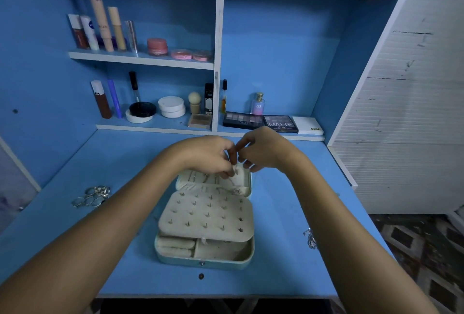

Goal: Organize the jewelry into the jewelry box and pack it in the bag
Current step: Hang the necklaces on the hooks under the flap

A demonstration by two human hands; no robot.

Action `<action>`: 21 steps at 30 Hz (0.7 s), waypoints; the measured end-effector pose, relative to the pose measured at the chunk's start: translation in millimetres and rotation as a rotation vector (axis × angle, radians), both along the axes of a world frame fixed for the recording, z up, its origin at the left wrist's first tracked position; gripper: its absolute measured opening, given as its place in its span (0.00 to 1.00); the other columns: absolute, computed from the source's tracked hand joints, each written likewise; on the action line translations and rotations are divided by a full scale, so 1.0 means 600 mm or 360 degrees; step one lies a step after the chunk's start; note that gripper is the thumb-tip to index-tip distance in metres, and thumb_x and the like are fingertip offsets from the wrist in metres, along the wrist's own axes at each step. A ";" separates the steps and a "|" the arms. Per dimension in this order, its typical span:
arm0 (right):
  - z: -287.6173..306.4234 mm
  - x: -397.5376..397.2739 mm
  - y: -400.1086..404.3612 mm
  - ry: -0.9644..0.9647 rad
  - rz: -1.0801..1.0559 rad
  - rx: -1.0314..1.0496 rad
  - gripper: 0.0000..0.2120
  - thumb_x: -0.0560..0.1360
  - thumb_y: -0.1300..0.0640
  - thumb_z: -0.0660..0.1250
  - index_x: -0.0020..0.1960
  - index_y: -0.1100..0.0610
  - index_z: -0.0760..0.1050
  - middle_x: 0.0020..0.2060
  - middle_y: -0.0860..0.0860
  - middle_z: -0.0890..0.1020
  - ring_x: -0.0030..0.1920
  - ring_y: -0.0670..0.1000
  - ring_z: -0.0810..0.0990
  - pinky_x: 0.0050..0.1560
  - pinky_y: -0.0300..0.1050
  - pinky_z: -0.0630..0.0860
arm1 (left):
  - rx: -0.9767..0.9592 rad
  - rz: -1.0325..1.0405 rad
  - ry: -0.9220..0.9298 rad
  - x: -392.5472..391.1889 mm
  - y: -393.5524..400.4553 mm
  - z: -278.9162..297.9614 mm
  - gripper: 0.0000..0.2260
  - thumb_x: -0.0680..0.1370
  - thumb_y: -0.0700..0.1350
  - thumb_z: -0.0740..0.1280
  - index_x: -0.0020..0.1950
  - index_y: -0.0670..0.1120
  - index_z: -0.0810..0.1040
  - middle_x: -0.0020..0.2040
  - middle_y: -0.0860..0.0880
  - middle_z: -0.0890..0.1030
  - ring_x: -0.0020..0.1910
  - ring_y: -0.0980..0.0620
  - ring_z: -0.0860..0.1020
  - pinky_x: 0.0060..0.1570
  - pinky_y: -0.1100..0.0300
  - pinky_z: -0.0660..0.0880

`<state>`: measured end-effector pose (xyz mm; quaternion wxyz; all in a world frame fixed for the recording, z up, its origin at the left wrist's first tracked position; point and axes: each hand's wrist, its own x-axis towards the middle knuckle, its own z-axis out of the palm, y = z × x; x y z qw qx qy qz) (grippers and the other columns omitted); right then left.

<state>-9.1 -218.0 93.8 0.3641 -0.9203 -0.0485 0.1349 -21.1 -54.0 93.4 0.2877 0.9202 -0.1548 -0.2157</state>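
An open pale jewelry box [204, 259] lies on the blue desk, its cream earring panel [208, 215] studded with several earrings. Over the lid's inner pocket, my left hand [211, 154] and my right hand [263, 149] meet, fingers curled, pinching something small and pale that I cannot make out. A thin chain [232, 190] lies across the lid's lower edge. Several silver rings [93, 197] sit in a cluster at the desk's left. A silver chain [310, 238] shows by my right forearm, partly hidden.
Shelves behind the desk hold cosmetics: tubes and pink jars [157, 47] above, compacts, a perfume bottle [258, 104] and eyeshadow palettes [280, 124] below. A white slatted wall [406, 112] stands to the right. The desk's front edge is close to me.
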 end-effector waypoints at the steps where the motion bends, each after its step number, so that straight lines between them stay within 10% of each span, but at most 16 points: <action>1: 0.000 -0.002 0.002 0.0008 0.0026 0.0037 0.10 0.78 0.65 0.63 0.51 0.56 0.81 0.39 0.55 0.86 0.36 0.49 0.85 0.37 0.40 0.83 | 0.0017 0.0013 -0.0001 0.002 0.005 -0.003 0.05 0.77 0.42 0.69 0.50 0.50 0.76 0.44 0.55 0.87 0.46 0.60 0.84 0.57 0.53 0.79; 9: -0.011 -0.007 0.004 -0.0029 0.0121 0.0068 0.09 0.77 0.63 0.66 0.47 0.51 0.81 0.42 0.53 0.87 0.46 0.53 0.86 0.49 0.49 0.84 | 0.0236 0.0035 -0.0206 0.009 0.031 -0.023 0.07 0.76 0.45 0.71 0.53 0.55 0.81 0.43 0.57 0.84 0.43 0.60 0.81 0.41 0.64 0.72; 21: -0.021 -0.011 -0.025 0.0030 0.0015 0.0063 0.14 0.78 0.67 0.60 0.52 0.53 0.80 0.48 0.53 0.86 0.48 0.51 0.85 0.45 0.46 0.83 | 0.0305 -0.0170 -0.0294 0.006 -0.016 -0.073 0.12 0.74 0.56 0.73 0.56 0.56 0.84 0.47 0.56 0.81 0.45 0.58 0.78 0.44 0.62 0.72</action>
